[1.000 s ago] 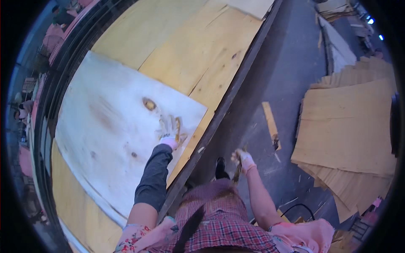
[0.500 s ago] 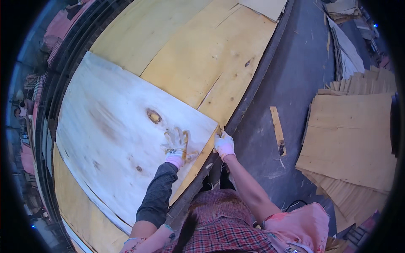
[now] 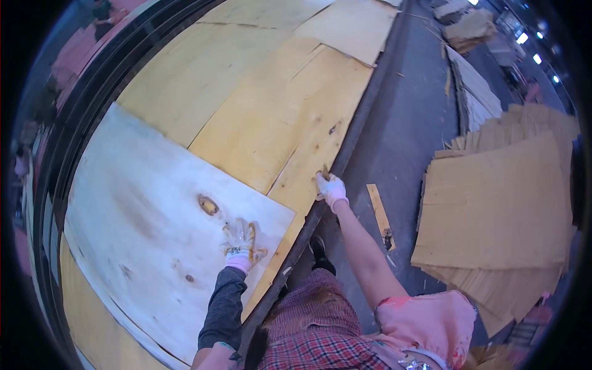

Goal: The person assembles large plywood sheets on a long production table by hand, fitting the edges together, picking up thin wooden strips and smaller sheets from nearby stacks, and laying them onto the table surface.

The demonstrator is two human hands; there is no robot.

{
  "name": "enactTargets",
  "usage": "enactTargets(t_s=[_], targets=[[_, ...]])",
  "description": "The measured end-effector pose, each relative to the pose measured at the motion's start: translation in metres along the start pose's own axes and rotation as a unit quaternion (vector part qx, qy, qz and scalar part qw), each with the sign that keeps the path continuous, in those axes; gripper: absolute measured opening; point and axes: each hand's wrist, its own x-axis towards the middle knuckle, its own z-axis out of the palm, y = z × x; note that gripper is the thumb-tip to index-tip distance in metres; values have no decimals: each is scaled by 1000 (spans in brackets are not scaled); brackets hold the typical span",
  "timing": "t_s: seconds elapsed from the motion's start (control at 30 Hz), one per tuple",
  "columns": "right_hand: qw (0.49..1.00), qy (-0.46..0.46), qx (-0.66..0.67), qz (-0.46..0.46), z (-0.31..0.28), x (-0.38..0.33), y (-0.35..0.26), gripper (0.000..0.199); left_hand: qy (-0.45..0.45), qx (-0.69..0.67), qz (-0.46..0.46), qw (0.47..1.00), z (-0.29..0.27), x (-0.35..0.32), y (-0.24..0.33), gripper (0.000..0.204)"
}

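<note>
Left hand (image 3: 239,238) spread on white sheet (image 3: 163,228), right hand (image 3: 330,187) half-curled at yellow sheet (image 3: 280,117), grip unclear

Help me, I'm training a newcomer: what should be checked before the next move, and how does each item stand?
1. Left hand spread on the white sheet: ok.
2. Right hand gripping the yellow sheet: cannot tell; it is at the right edge.
3. White sheet unblemished: not ok, a brown-rimmed knot shows.
4. Yellow sheet unsplit: not ok, a slit shows.
5. Floor free of scraps: not ok, a wood strip lies there.
</note>
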Motion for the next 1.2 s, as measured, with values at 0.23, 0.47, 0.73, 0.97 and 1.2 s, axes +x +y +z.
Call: enactTargets(t_s=[0.23, 0.47, 0.73, 0.97, 1.2], targets=[[996, -28, 33, 81, 11, 33, -15, 29, -35, -157, -193, 968, -13, -78, 50, 94], [998, -54, -34, 22, 31, 47, -4, 31, -119, -68, -238, 962, 16, -95, 50, 82], [985, -38, 159, 51, 20, 43, 22, 21, -116, -28, -236, 964, 103, -100, 34, 82], [985, -117, 58, 112, 3, 61, 33, 29, -29, -16, -190, 981, 59, -99, 45, 82], [703, -174, -617, -307, -16, 67, -47, 42, -28, -113, -245, 962, 49, -113, 47, 77]])
